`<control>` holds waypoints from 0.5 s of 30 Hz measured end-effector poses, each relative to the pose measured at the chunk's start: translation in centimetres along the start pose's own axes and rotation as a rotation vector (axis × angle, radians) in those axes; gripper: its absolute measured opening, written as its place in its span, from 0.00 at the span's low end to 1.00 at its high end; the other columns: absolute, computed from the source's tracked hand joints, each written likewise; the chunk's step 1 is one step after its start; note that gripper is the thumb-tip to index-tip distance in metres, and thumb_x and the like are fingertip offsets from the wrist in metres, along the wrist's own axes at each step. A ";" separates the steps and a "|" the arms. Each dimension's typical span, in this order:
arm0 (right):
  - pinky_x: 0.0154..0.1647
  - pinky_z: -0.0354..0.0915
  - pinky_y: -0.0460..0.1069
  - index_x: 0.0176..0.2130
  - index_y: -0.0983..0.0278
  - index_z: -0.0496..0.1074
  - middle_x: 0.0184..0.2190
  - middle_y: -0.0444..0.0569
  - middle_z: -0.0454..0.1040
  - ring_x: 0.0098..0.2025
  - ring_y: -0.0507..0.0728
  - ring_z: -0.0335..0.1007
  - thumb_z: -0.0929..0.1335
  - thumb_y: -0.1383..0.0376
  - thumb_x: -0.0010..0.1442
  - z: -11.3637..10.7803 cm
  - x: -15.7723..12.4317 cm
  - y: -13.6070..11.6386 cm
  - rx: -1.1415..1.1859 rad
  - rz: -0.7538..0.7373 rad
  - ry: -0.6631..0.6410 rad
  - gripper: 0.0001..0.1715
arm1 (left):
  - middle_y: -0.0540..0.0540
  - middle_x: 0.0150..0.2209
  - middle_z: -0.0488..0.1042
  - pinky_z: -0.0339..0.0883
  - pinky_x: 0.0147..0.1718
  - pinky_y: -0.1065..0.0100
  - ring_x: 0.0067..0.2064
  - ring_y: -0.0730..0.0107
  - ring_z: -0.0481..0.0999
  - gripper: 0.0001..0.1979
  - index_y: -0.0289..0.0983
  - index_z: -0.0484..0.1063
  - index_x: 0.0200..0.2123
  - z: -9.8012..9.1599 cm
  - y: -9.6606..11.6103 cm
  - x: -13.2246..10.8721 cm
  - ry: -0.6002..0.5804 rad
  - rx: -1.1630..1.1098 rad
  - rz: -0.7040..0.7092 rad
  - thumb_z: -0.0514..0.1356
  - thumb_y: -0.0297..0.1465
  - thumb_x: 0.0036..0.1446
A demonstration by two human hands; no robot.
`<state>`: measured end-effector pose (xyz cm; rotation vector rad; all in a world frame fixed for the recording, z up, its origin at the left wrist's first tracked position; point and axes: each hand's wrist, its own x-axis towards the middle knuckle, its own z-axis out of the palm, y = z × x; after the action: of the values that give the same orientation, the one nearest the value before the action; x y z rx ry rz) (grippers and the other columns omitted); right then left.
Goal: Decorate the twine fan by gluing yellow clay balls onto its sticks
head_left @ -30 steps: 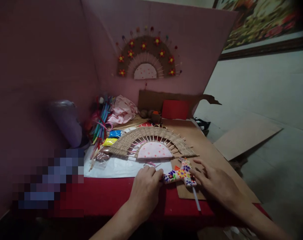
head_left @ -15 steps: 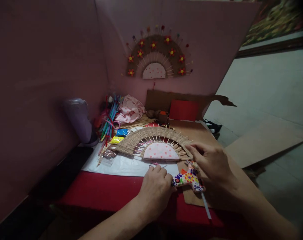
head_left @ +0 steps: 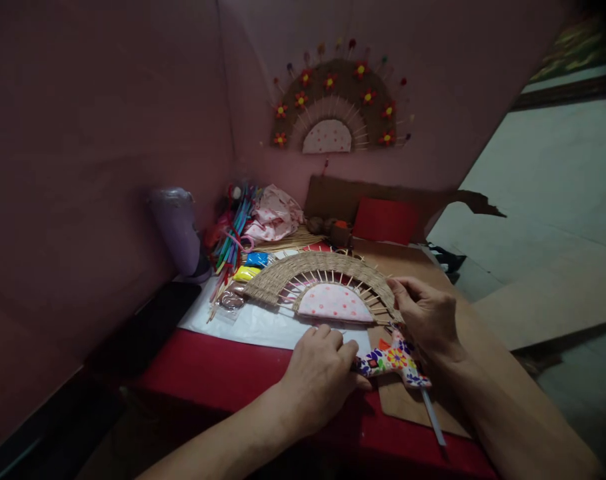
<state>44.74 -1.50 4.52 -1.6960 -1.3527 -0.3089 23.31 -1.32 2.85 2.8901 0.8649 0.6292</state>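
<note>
A half-round woven fan (head_left: 303, 277) with a pink dotted centre lies on white paper (head_left: 253, 323) on the red table (head_left: 207, 373). My right hand (head_left: 425, 313) grips the fan's right end, fingers curled on its rim. My left hand (head_left: 320, 377) rests curled on the table just in front of the fan, its thumb and fingers on the back end of a glue gun (head_left: 393, 360) covered in a floral pattern. A white glue stick (head_left: 433, 419) pokes out of the gun toward me.
A finished fan with red flowers (head_left: 340, 100) hangs on the pink board behind. Coloured straws (head_left: 233, 237), pink cloth (head_left: 275, 213), blue and yellow packets (head_left: 250, 265), a purple bottle (head_left: 177, 230) and a red box (head_left: 385, 220) crowd the back. Brown cardboard (head_left: 417, 260) covers the right side.
My right hand has left the glue gun's side and moved up onto the fan's right end. My left hand stays at the glue gun. The view has swung left.
</note>
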 end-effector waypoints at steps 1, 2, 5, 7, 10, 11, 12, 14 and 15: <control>0.23 0.56 0.46 0.31 0.65 0.78 0.18 0.48 0.73 0.21 0.54 0.68 0.64 0.51 0.59 0.0 0.0 0.0 -0.002 -0.006 -0.004 0.23 | 0.45 0.34 0.74 0.66 0.35 0.60 0.38 0.59 0.70 0.17 0.37 0.71 0.35 -0.3 -0.3 0.1 0.016 -0.010 -0.015 0.64 0.44 0.49; 0.23 0.56 0.46 0.31 0.65 0.78 0.19 0.48 0.73 0.21 0.54 0.68 0.64 0.52 0.59 0.0 0.1 0.0 -0.003 -0.012 -0.008 0.22 | 0.45 0.35 0.74 0.66 0.36 0.60 0.39 0.59 0.70 0.16 0.37 0.72 0.36 -0.6 -0.7 0.2 0.033 -0.020 -0.033 0.63 0.43 0.50; 0.24 0.57 0.46 0.31 0.64 0.77 0.21 0.48 0.75 0.22 0.54 0.69 0.63 0.53 0.60 0.0 0.2 -0.1 0.006 -0.022 -0.014 0.21 | 0.44 0.36 0.75 0.66 0.38 0.59 0.40 0.59 0.71 0.12 0.37 0.73 0.38 -1.8 -2.0 0.6 0.043 -0.044 -0.088 0.63 0.37 0.53; 0.24 0.57 0.46 0.31 0.64 0.77 0.22 0.48 0.75 0.23 0.54 0.69 0.63 0.54 0.61 0.0 0.2 -0.1 0.018 -0.020 -0.020 0.20 | 0.43 0.35 0.75 0.66 0.38 0.59 0.39 0.59 0.71 0.09 0.37 0.74 0.38 -2.9 -2.9 1.2 0.028 -0.032 -0.122 0.61 0.34 0.55; 0.24 0.58 0.46 0.30 0.64 0.76 0.22 0.48 0.75 0.24 0.55 0.70 0.63 0.55 0.61 0.1 0.2 -0.1 0.017 -0.018 -0.040 0.19 | 0.43 0.36 0.76 0.65 0.38 0.60 0.40 0.59 0.71 0.07 0.36 0.74 0.38 -4.6 -4.3 2.7 0.009 0.023 -0.095 0.59 0.31 0.57; 0.26 0.59 0.47 0.30 0.64 0.76 0.23 0.48 0.76 0.26 0.55 0.70 0.64 0.56 0.61 0.1 0.2 -0.1 0.020 -0.032 -0.055 0.18 | 0.43 0.36 0.76 0.65 0.38 0.60 0.40 0.58 0.71 0.07 0.36 0.75 0.38 -5.2 -4.8 3.3 -0.005 0.054 -0.077 0.59 0.30 0.57; 0.28 0.60 0.47 0.30 0.63 0.76 0.25 0.49 0.77 0.28 0.56 0.71 0.64 0.58 0.61 0.1 0.3 0.0 0.025 -0.052 -0.075 0.16 | 0.43 0.36 0.76 0.64 0.39 0.59 0.41 0.58 0.71 0.08 0.36 0.75 0.39 -5.6 -5.4 4.0 -0.033 0.081 -0.061 0.60 0.30 0.56; 0.33 0.62 0.48 0.33 0.63 0.76 0.31 0.50 0.77 0.33 0.57 0.72 0.64 0.61 0.61 0.2 0.4 0.0 0.025 -0.095 -0.125 0.13 | 0.43 0.38 0.76 0.64 0.40 0.59 0.42 0.58 0.71 0.09 0.37 0.74 0.40 -6.0 -6.6 5.2 -0.094 0.113 -0.032 0.59 0.31 0.55; 0.35 0.63 0.48 0.34 0.62 0.76 0.33 0.50 0.77 0.35 0.57 0.72 0.64 0.62 0.61 0.2 0.5 0.1 0.016 -0.111 -0.148 0.12 | 0.43 0.39 0.76 0.63 0.41 0.60 0.43 0.58 0.71 0.10 0.38 0.74 0.41 -5.9 -7.1 5.6 -0.122 0.113 -0.030 0.59 0.32 0.55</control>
<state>44.95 -0.99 4.69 -1.6608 -1.5570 -0.2386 21.58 7.36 9.05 2.9715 0.9549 0.4089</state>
